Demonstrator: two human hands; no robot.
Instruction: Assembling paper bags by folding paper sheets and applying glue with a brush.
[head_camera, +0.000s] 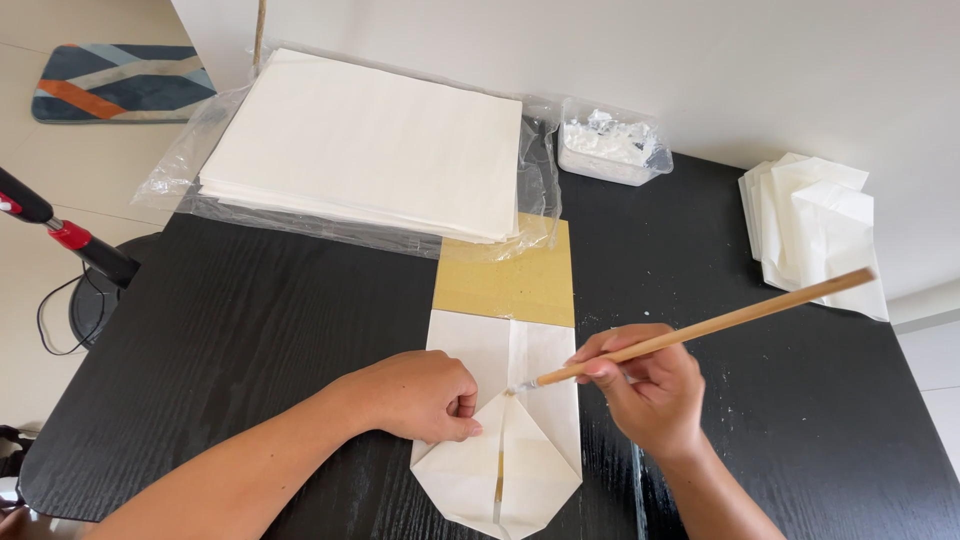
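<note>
Currently your left hand (420, 395) fisted, pressing the folded white paper (505, 420) on the black table (250, 320), your right hand (650, 390) gripping a wooden brush (700, 330), tip at the fold.

bright, even daylight is filling the view. the black table (250, 330) is giving off a soft pale sheen left of the paper stack (365, 140), which is nearly blowing out. only faint shadows are showing under that stack. focus is holding sharp; table edges are bowing slightly from the wide-angle lens.
</note>
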